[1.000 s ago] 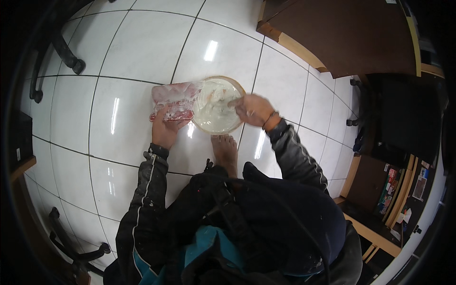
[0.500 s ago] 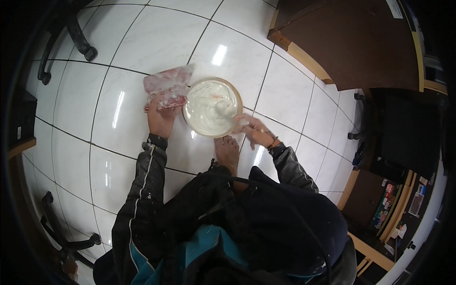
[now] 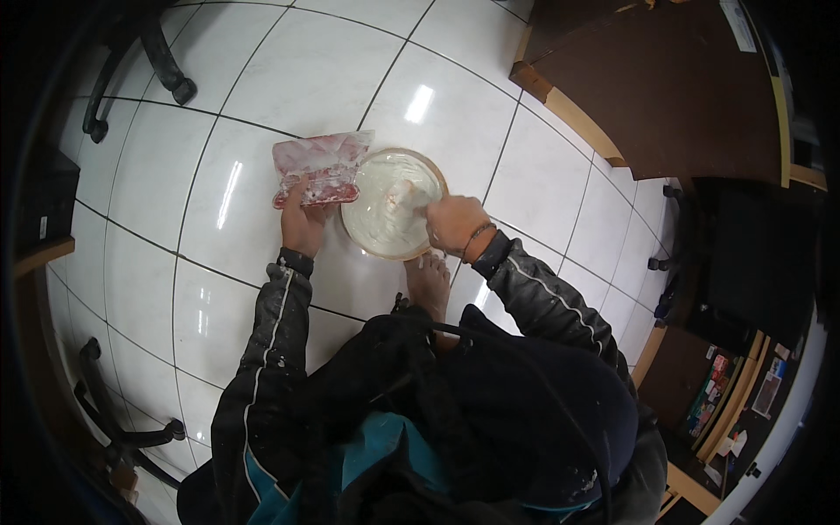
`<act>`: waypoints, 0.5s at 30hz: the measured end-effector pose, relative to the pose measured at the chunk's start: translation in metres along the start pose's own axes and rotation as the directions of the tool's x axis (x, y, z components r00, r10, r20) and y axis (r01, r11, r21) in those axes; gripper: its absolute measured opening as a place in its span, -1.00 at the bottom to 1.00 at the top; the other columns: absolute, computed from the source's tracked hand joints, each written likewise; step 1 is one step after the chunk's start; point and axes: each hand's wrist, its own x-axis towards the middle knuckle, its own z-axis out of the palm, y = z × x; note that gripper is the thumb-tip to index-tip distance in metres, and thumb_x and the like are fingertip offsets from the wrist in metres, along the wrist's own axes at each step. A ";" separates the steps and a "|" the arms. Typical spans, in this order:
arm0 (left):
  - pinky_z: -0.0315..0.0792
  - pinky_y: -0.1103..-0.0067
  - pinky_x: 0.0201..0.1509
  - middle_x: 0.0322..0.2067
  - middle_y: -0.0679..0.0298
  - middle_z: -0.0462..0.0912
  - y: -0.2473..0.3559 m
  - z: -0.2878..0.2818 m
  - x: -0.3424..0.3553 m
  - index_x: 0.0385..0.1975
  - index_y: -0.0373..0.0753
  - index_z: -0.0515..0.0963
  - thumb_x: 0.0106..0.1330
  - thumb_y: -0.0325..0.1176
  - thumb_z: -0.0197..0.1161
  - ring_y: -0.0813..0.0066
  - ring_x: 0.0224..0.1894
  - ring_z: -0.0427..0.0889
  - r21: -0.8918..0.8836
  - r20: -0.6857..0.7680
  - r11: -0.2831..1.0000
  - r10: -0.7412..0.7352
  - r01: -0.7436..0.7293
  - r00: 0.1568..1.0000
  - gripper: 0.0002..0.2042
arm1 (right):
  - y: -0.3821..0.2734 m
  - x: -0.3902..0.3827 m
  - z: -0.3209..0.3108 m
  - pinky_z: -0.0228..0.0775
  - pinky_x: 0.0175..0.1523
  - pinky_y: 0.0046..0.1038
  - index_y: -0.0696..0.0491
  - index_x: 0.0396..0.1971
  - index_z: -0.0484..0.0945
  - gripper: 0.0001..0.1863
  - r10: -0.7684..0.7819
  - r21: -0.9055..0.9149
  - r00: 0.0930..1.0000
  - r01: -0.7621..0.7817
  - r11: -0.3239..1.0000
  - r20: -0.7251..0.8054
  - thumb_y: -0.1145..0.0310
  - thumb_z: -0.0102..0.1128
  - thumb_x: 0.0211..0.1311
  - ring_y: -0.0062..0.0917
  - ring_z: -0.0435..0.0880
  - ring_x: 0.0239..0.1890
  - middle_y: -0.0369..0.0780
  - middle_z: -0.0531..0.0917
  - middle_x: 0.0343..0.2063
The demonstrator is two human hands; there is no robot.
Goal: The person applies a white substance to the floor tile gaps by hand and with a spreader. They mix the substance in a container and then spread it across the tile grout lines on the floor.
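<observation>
"What is obscured?"
"The right hand [image 3: 458, 226], fingers curled over the bucket [image 3: 444, 185], is blurred; whether anything is gripped cannot be told."
"The left hand [image 3: 304, 229]?"
"The red tool [image 3: 320, 159] is clasped by half-hidden fingers, beside the bucket."

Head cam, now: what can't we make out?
All in the head view:
Right hand: what it holds, if anything, blurred over the creamy white paste.
Left hand: part of its grasp, hidden by the red, white-smeared flat tool.
Round tan-rimmed container: inside bottom, covered by paste.
Black wheeled chair base, upper left: cut off by dark picture edge.
</observation>
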 end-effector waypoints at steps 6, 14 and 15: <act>0.41 0.36 0.03 -0.06 0.20 0.51 -0.004 0.003 0.004 0.00 -0.26 0.34 0.31 -0.27 0.04 0.30 -0.01 0.51 -0.037 0.057 0.999 -0.034 0.036 0.998 -0.68 | -0.008 0.013 0.012 0.47 -0.38 -0.20 -0.17 -0.08 0.55 -0.56 0.052 0.028 0.995 -0.050 0.998 -0.082 0.37 0.00 -0.06 -0.19 0.63 -0.46 -0.11 0.61 -0.57; 0.39 0.36 0.08 -0.07 0.20 0.51 -0.007 0.005 -0.003 -0.04 -0.25 0.37 0.32 -0.30 0.02 0.31 -0.02 0.51 0.022 0.018 0.999 -0.024 0.024 1.000 -0.73 | -0.018 0.038 0.013 0.47 -0.33 -0.20 -0.14 -0.06 0.51 -0.55 0.094 0.104 0.977 -0.075 0.992 -0.191 0.40 -0.02 -0.04 -0.18 0.63 -0.43 -0.10 0.62 -0.54; 0.39 0.37 0.07 -0.07 0.21 0.51 -0.006 0.006 -0.004 -0.05 -0.25 0.37 0.32 -0.30 0.02 0.32 -0.02 0.51 -0.005 0.013 1.000 -0.026 0.027 1.000 -0.74 | -0.016 0.037 0.025 0.47 -0.33 -0.20 -0.11 -0.09 0.53 -0.59 0.061 0.076 0.988 -0.050 0.996 -0.142 0.39 -0.03 -0.03 -0.18 0.63 -0.43 -0.10 0.62 -0.54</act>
